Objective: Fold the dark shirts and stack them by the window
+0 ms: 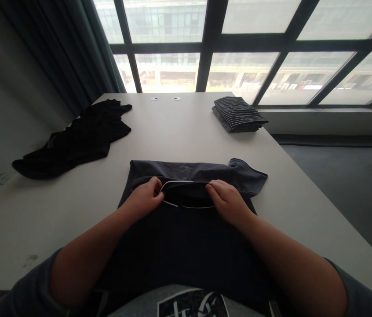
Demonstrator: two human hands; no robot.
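A dark short-sleeved shirt (pixel 179 246) lies spread on the table in front of me, its lower part reaching toward my body. White trim lines its neck opening, and a grey-blue sleeve sticks out at the far right. My left hand (pixel 144 196) pinches the left side of the collar between thumb and fingers. On the opposite side, my right hand (pixel 227 200) grips the collar's right edge with its fingers closed. Between both hands the neck opening gapes slightly, showing the dark inside.
A white table (pixel 173 132) stands against large windows. At its far right sits a folded stack of clothes (pixel 238 113), a striped one on top. Crumpled black clothing (pixel 80 136) lies along the left edge, near a dark curtain (pixel 63 48).
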